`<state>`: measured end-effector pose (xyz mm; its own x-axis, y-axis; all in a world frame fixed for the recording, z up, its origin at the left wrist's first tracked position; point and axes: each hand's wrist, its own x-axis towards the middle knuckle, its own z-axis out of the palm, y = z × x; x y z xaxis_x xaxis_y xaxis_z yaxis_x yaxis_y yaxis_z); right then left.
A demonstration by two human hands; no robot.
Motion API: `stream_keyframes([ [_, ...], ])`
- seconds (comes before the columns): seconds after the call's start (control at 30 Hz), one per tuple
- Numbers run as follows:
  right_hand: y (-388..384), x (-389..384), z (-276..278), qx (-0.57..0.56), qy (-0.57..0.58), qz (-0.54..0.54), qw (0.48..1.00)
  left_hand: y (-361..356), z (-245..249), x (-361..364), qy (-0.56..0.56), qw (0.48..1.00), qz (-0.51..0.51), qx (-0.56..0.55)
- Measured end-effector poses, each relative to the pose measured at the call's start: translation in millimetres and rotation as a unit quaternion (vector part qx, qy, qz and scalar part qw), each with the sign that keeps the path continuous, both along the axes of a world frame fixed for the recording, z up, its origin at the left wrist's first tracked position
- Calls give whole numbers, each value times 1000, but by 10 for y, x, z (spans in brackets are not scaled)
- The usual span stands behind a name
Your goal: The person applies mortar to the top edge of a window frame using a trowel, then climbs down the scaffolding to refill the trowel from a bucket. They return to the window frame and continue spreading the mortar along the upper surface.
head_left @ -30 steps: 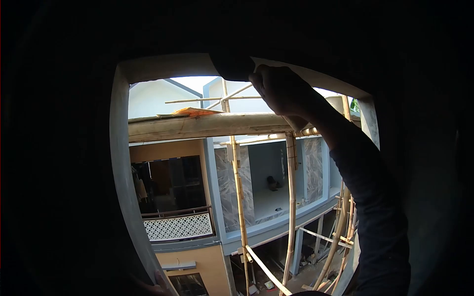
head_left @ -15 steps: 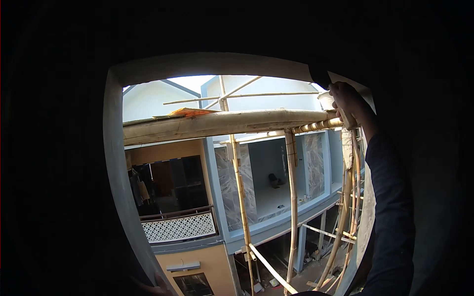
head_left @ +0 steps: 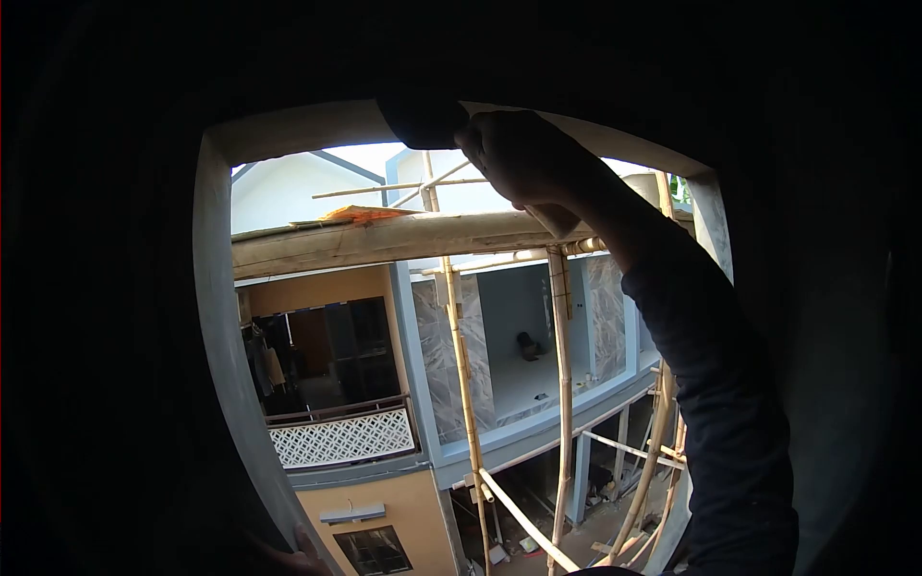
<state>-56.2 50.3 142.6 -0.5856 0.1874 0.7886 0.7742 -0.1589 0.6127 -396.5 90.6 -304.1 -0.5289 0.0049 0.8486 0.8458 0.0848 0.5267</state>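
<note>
Your right hand (head_left: 523, 158) is clenched on one dark tool (head_left: 423, 120) pressed against the top edge of the window opening (head_left: 213, 317), your left hand (head_left: 293, 557) barely shows at its lower corner, grip unreadable, and two bamboo poles (head_left: 461, 355) stand outside.

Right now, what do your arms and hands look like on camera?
The right hand is bare, no glove; a dark long sleeve covers the arm to the wrist. Of the left hand only bare fingertips show, dimly, at the bottom edge.
</note>
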Motion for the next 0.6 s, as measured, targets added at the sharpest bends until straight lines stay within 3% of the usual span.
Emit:
stream_keyframes([
  [0.03, -15, 176, -14, -2, 18, 3, 1000, 24, -25, -6, 0, 1000, -2, -2],
  [0.07, -168, 281, -45, -91, 166, 22, 982, 68, -57, -18, -3, 1000, 10, -1],
  [0.1, 67, 806, 53, 89, -54, -98, 990, 96, -79, -33, -7, 1000, 23, 0],
  [0.17, -6, 1335, 70, -8, 220, -5, 975, 79, -64, -58, 18, 1000, 18, 16],
  [0.23, -55, 1936, 57, 87, 234, -37, 968, 63, -47, -54, 44, 999, 13, 30],
  [0.3, -164, 2092, -90, 126, 320, -27, 939, 59, -45, -22, 34, 999, 20, 17],
  [0.37, -171, 2029, -275, 173, 293, 22, 940, 53, -28, 1, 28, 999, 21, 15],
  [0.43, -382, 1557, -387, 257, 71, -2, 964, 54, -23, 6, 22, 999, 26, 15],
  [0.6, -402, 876, -183, 263, -58, 11, 963, 86, -40, -29, 40, 998, 37, 33],
])
